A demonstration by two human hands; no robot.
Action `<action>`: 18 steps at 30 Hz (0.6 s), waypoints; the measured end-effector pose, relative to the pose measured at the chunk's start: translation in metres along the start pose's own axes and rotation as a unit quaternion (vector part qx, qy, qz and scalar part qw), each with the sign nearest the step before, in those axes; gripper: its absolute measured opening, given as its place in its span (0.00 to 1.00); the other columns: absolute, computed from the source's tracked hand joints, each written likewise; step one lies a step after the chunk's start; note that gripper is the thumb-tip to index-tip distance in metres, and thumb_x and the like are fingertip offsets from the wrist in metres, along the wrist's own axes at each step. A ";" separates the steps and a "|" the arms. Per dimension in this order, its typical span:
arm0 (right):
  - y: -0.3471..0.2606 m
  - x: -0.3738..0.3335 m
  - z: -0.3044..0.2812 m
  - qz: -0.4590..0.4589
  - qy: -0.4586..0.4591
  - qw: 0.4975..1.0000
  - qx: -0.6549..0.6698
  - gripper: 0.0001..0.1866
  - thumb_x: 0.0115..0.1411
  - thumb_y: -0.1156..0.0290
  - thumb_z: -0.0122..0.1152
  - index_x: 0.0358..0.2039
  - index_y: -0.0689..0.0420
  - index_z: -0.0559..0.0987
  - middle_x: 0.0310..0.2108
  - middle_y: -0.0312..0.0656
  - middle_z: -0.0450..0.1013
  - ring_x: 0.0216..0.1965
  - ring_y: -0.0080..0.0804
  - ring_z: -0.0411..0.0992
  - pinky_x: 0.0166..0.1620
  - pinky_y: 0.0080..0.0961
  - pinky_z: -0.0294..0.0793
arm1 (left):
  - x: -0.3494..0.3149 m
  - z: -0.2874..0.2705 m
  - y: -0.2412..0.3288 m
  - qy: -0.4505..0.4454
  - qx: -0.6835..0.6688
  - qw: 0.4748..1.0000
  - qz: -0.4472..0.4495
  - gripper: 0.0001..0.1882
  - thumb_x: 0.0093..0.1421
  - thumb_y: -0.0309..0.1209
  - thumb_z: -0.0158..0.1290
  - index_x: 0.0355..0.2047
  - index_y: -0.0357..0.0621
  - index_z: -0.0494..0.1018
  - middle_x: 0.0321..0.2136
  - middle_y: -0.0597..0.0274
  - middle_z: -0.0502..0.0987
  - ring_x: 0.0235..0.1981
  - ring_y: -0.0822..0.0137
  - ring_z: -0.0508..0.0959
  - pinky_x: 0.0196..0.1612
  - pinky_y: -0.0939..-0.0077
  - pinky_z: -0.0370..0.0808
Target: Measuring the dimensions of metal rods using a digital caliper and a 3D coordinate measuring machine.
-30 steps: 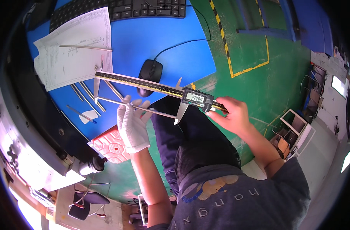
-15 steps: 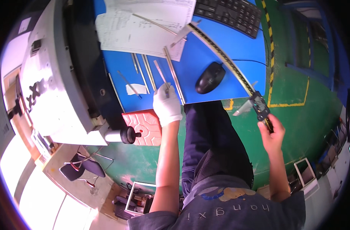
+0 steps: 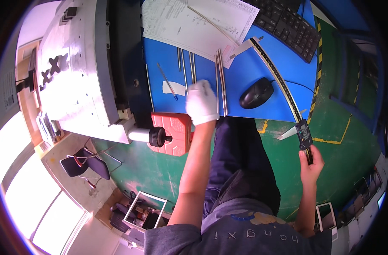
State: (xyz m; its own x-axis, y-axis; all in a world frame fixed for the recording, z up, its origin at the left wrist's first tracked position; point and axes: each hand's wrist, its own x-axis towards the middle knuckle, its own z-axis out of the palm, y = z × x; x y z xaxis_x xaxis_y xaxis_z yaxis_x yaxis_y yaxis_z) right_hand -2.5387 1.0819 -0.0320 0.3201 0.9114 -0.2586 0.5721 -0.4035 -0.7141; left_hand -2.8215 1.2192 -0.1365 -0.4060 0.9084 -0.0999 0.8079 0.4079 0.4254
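Note:
In my bare right hand [image 3: 311, 163] is a long digital caliper [image 3: 279, 80], gripped at its near end just below the black display unit. Its beam slants away to the far left, the far jaw over the papers, the other jaw beside the display. My left hand [image 3: 201, 102], in a white glove, hovers at the table's near edge among thin metal rods. Several slim rods [image 3: 184, 68] lie beyond and left of it; a close group of rods [image 3: 221, 85] lies just to its right. Its curled fingers are blurred, and whether they touch a rod is hidden.
A blue table [image 3: 236, 108] bears printed sheets [image 3: 172, 21] with another rod [image 3: 211, 23], a black mouse [image 3: 256, 92], a keyboard [image 3: 287, 27] and a pen [image 3: 167, 83] on a paper scrap. At left stands a large machine [image 3: 75, 85] with a black knob [image 3: 158, 137], near a red stool [image 3: 177, 140].
My left hand has moved farther over the table, and the rod it held now appears beside the group on the right. The whole view has shifted. My right hand keeps the caliper.

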 end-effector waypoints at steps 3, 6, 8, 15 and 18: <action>-0.005 0.001 0.001 0.009 -0.006 1.000 -0.009 0.15 0.45 0.75 0.60 0.34 0.67 0.70 0.19 0.32 0.64 0.17 0.13 0.54 0.18 0.11 0.53 | 0.037 -0.009 -0.009 0.082 0.045 0.996 -0.006 0.08 0.52 0.34 0.45 0.25 0.45 0.71 0.25 0.56 0.70 0.27 0.55 0.72 0.31 0.65 0.69; -0.006 0.002 0.003 0.012 -0.011 1.000 -0.002 0.15 0.45 0.76 0.60 0.34 0.67 0.70 0.19 0.32 0.64 0.16 0.13 0.54 0.18 0.11 0.53 | 0.068 -0.013 -0.007 0.079 0.097 0.992 -0.008 0.08 0.51 0.34 0.45 0.25 0.45 0.71 0.26 0.56 0.71 0.28 0.56 0.73 0.31 0.65 0.69; -0.006 0.001 0.002 0.014 -0.014 1.000 0.005 0.15 0.45 0.76 0.60 0.34 0.67 0.70 0.19 0.31 0.64 0.16 0.13 0.54 0.17 0.11 0.53 | 0.077 -0.011 -0.003 -0.006 0.194 0.980 -0.038 0.07 0.51 0.34 0.47 0.26 0.46 0.70 0.27 0.57 0.72 0.29 0.57 0.73 0.31 0.66 0.70; -0.008 -0.001 -0.001 0.030 0.008 0.999 0.022 0.15 0.45 0.76 0.60 0.34 0.67 0.70 0.19 0.31 0.64 0.16 0.12 0.54 0.18 0.10 0.53 | 0.092 -0.010 0.012 -0.083 0.239 0.964 -0.084 0.08 0.50 0.29 0.46 0.30 0.38 0.68 0.30 0.50 0.72 0.32 0.56 0.75 0.35 0.68 0.72; -0.009 0.000 -0.002 0.011 0.012 1.000 0.016 0.14 0.45 0.76 0.59 0.33 0.67 0.71 0.19 0.31 0.64 0.16 0.12 0.54 0.18 0.10 0.53 | 0.096 -0.011 0.016 -0.100 0.228 0.964 -0.096 0.09 0.49 0.28 0.46 0.31 0.36 0.68 0.32 0.48 0.72 0.33 0.55 0.75 0.36 0.68 0.72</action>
State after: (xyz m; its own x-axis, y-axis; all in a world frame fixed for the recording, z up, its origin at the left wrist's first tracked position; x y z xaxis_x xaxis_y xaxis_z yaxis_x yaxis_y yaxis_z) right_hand -2.5426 1.0849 -0.0247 0.3505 0.9003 -0.2581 0.5414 -0.4197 -0.7286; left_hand -2.8524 1.3118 -0.1297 -0.5139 0.7929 -0.3273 0.8479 0.5276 -0.0531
